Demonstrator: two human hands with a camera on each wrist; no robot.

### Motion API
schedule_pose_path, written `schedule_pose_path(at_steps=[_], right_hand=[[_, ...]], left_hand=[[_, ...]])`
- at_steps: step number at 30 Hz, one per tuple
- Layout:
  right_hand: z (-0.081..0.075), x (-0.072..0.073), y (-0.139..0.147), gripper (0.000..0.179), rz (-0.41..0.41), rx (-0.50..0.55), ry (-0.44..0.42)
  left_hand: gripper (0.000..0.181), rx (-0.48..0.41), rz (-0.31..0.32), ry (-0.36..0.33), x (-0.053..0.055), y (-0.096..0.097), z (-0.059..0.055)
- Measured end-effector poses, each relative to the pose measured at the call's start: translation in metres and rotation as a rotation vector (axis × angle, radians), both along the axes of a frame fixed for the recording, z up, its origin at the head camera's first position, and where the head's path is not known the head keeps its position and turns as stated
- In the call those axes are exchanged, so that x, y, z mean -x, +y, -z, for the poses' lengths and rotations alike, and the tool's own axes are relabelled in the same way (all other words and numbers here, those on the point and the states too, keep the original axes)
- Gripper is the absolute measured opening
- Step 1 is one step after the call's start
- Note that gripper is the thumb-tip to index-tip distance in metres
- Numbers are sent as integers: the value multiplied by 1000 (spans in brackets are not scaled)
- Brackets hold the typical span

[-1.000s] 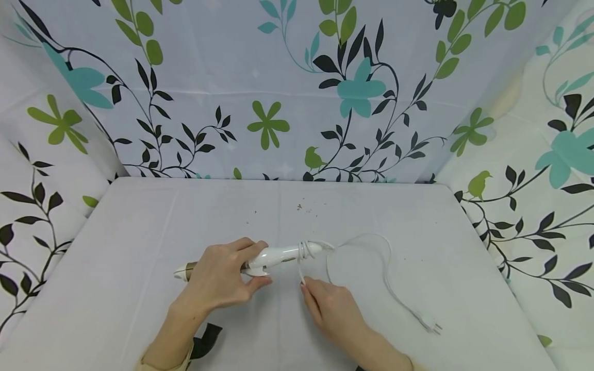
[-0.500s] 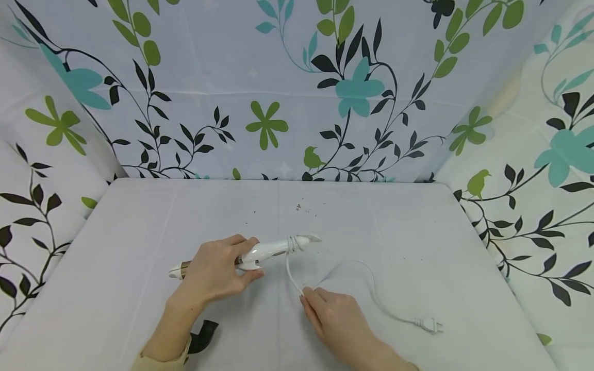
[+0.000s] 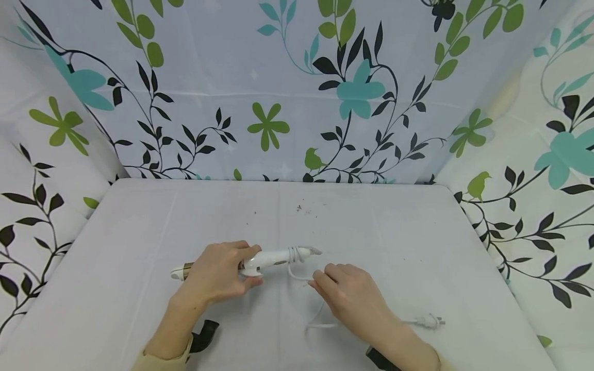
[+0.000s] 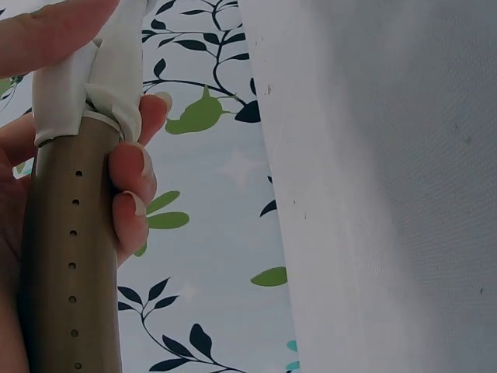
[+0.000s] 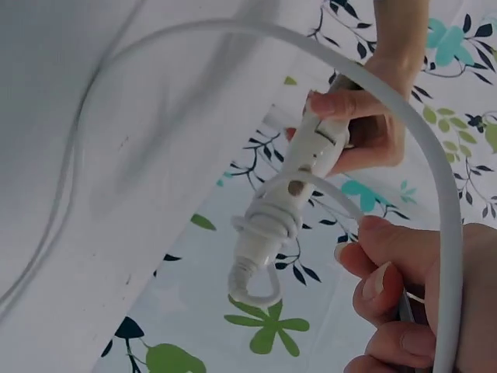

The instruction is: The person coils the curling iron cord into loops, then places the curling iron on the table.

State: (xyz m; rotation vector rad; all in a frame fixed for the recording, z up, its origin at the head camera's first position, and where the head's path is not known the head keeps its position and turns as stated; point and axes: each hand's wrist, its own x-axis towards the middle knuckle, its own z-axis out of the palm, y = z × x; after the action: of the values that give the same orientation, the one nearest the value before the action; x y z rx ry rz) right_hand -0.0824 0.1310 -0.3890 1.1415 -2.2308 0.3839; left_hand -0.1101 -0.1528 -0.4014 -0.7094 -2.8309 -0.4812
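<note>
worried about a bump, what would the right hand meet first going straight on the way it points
Past the white cord the right hand pinches, likely the appliance's white handle, though their relative heights are hard to judge.

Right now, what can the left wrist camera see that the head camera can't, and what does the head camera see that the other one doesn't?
Only the left wrist view shows the row of tiny dark holes running along the brown barrel.

Only the head view shows the right hand and the white plug lying on the table.

Both show the left hand gripping the white-and-brown tool, the leaf-patterned cloth and part of the white table.
</note>
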Motion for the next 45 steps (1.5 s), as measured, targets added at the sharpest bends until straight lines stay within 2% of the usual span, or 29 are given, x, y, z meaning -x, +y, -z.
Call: schedule_pose_path(at_steps=[3, 10, 19, 24, 31, 39, 45], right_hand=[[-5, 5, 3, 18, 4, -17, 10], [-12, 19, 8, 22, 32, -49, 41], [-20, 39, 16, 28, 22, -62, 3], [-21, 47, 23, 29, -17, -41, -26], [-20, 50, 21, 25, -73, -9, -93], [-10, 59, 28, 19, -144, 4, -186], [-4, 66, 29, 15, -244, 13, -285]], left_hand=[[50, 28, 17, -9, -1, 0, -1], [50, 73, 77, -29, -3, 4, -2], [46, 53, 183, -83, -10, 13, -8], [42, 49, 222, -67, -15, 15, -15], [42, 18, 295, -59, -20, 21, -19], [43, 0, 300, -9, -22, 18, -19], [40, -30, 353, -13, -24, 17, -21]])
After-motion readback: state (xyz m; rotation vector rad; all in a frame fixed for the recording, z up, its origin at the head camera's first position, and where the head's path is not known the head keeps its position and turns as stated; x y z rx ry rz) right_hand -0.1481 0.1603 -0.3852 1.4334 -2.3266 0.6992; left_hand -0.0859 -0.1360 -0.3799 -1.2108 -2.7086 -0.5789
